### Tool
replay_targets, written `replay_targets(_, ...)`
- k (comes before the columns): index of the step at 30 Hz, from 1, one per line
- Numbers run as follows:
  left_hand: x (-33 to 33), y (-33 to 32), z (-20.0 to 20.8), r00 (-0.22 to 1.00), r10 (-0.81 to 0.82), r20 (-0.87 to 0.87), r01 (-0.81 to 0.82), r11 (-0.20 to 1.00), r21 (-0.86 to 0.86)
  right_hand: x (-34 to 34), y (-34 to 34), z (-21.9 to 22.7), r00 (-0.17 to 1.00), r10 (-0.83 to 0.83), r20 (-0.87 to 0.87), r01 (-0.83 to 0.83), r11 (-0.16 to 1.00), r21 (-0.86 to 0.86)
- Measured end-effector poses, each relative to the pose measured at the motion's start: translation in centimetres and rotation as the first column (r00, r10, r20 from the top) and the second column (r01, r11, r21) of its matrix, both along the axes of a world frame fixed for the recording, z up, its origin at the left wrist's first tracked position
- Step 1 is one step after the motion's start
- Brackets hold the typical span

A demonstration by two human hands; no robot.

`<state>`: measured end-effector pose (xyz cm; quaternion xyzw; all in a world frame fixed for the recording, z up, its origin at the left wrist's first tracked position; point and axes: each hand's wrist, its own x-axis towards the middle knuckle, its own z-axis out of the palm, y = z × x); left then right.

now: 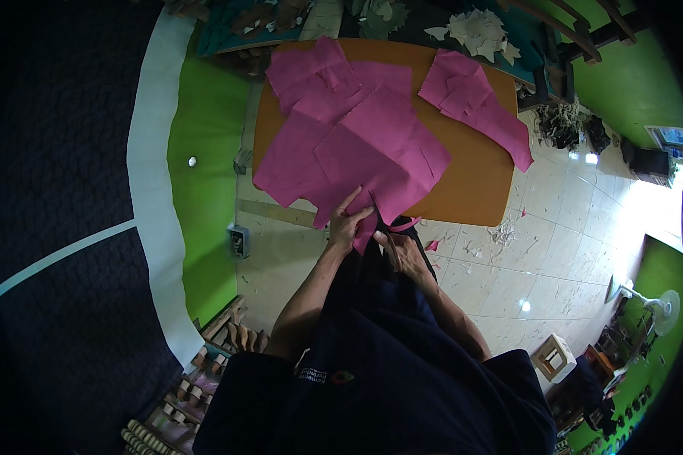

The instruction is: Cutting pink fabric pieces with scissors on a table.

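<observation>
Large pink leather-like sheets [376, 136] lie overlapped on an orange-brown table, their near edge hanging over its front. My left hand [345, 225] is closed on a narrow flap of the pink sheet at that near edge, its index finger stretched along the material. Just to its right, my right hand [404, 254] grips a pair of scissors [376, 206], whose dark blade shows against the pink edge. The handles are mostly hidden by my fingers. A thin pink strip [404, 225] curls beside the right hand.
Another pink piece [474, 106] lies at the right side of the orange-brown table [470, 193]. Pale irregular scraps [478, 34] rest on a dark surface beyond. Trimmings [503, 233] litter the tiled floor. On the right are a white stool [554, 359] and a fan [664, 312].
</observation>
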<state>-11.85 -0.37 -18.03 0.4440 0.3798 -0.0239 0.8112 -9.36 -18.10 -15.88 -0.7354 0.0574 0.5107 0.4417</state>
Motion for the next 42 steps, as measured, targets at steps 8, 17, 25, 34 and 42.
replay_targets(8,0.0,0.8,-0.1,1.000,-0.001,-0.027,0.001,1.000,0.000,0.8,-0.4,0.4,0.996,0.074,0.048,-0.073,0.997,-0.017)
replay_targets(17,-0.2,2.2,0.8,0.995,-0.099,-0.028,0.098,0.995,-0.019,2.5,-0.9,1.8,0.989,0.141,0.048,-0.139,0.990,-0.028)
replay_targets(25,0.6,3.3,0.9,1.000,-0.029,0.004,0.029,0.999,-0.036,3.4,-0.5,2.7,0.968,0.235,0.087,-0.235,0.972,-0.010)
replay_targets(34,0.1,4.7,0.8,0.987,-0.161,-0.021,0.163,0.984,0.078,3.1,1.2,1.6,0.992,0.110,-0.059,-0.102,0.986,0.131)
replay_targets(42,0.8,4.9,2.1,0.977,-0.212,0.020,0.210,0.973,0.092,3.7,1.7,0.9,0.992,0.127,0.020,-0.129,0.983,0.134)
